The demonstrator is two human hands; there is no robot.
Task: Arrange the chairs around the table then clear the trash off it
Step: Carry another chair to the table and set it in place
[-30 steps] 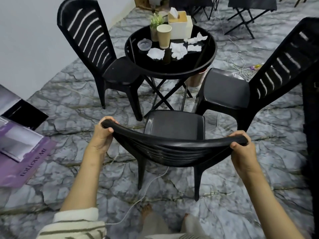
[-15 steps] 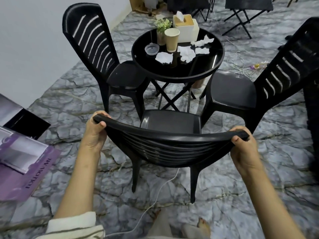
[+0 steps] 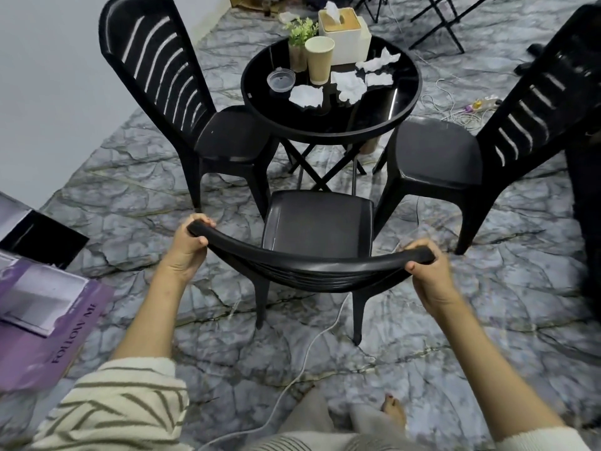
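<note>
My left hand and right hand still grip the black plastic chair by its top rail. The chair has slid closer to the round table.

A plain indoor room set up like a small café corner: a white wall, a marble-patterned floor, and black plastic chairs around a round glass-topped table. The table carries a tissue box, a potted plant and a paper cup. More folding tables stand behind.

Three black chairs, one round table, four crumpled tissues, one paper cup, one tissue box.
</note>
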